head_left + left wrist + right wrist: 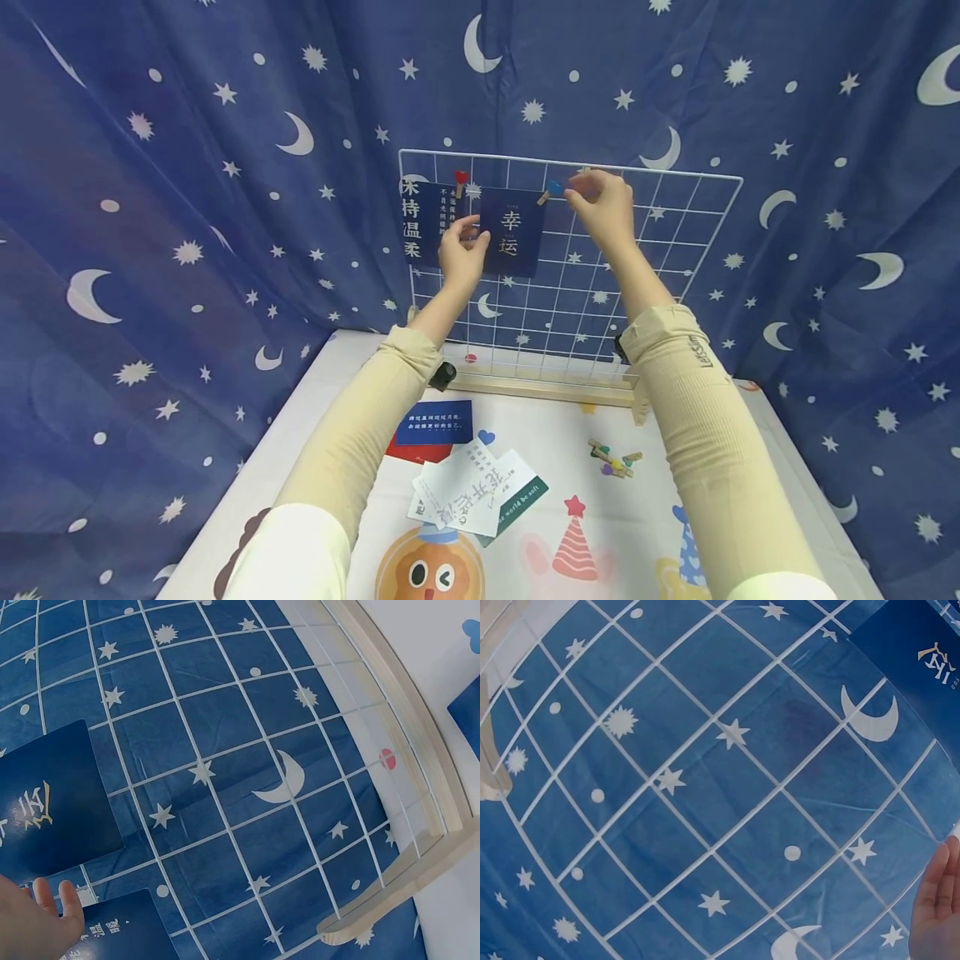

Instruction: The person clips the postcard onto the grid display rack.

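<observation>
A dark blue card (513, 233) with white characters hangs on the white wire grid (645, 165). At its left edge, my left hand (461, 257) pinches it, thumb over the front; in the left wrist view only part of that hand (34, 919) shows. A wooden clothespin with a blue heart (553, 189) sits at the card's top right corner. My right hand (606, 208) is beside it, thumb and forefinger parted, tips right at the heart. Left of this card hangs another blue card (427, 225), with a red-heart clothespin (460, 183) at its top.
The grid stands in a wooden base (540, 387) on the white table. In front lie a blue card (435, 423), a red card (420, 452), several pale cards (465, 483) and a green one (525, 506). Loose clothespins (613, 461) lie to the right. A starry curtain (225, 167) hangs behind.
</observation>
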Demonstrator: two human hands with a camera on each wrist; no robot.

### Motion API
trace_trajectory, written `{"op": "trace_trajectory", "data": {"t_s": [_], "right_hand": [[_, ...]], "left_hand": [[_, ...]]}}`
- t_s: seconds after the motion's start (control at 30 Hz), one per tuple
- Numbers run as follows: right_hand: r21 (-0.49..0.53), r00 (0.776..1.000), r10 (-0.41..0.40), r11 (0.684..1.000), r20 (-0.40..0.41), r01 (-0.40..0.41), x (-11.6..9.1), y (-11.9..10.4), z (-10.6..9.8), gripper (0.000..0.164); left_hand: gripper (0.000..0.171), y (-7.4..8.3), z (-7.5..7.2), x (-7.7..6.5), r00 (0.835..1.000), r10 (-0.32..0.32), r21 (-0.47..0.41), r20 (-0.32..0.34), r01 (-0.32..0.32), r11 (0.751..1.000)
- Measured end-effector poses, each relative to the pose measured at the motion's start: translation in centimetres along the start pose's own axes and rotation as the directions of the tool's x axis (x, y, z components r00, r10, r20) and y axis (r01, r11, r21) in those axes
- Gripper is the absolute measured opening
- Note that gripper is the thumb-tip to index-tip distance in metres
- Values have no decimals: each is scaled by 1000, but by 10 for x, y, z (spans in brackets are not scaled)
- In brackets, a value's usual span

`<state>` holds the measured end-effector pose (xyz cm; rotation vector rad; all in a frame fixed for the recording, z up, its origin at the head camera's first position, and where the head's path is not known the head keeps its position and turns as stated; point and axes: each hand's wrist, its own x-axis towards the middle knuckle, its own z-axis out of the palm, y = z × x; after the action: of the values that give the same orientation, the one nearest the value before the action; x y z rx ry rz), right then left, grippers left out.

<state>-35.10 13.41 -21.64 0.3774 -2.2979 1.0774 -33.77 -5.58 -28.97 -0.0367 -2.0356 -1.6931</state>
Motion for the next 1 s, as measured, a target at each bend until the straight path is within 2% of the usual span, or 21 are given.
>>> {"op": "trace_trajectory", "data": {"t_s": [0.37, 0.57, 0.63, 0.73, 0.83, 1.0], "right_hand": [[4, 1000, 5, 1000, 2, -5, -9, 11, -2, 26], [5, 1000, 8, 1000, 17, -8, -16, 17, -2, 25], [8, 1000, 4, 1000, 22, -4, -19, 19, -2, 25], [11, 1000, -5, 1000, 25, 5, -24, 21, -2, 25], [7, 999, -16, 1000, 33, 16, -29, 27, -4, 25], [27, 996, -6, 1000, 88, 4, -34, 38, -5, 26]], "left_hand": [[25, -8, -3, -6, 997, 61, -7, 53, -60, 998], [22, -14, -5, -10, 995, 76, -29, 69, -74, 997], [22, -15, -8, -11, 994, 66, -29, 92, -63, 998], [24, -17, -12, -14, 982, 45, -20, 183, -42, 999], [25, -21, -15, -17, 960, 36, 6, 277, -40, 999], [26, -27, -21, -21, 934, 50, 24, 353, -62, 998]]}}
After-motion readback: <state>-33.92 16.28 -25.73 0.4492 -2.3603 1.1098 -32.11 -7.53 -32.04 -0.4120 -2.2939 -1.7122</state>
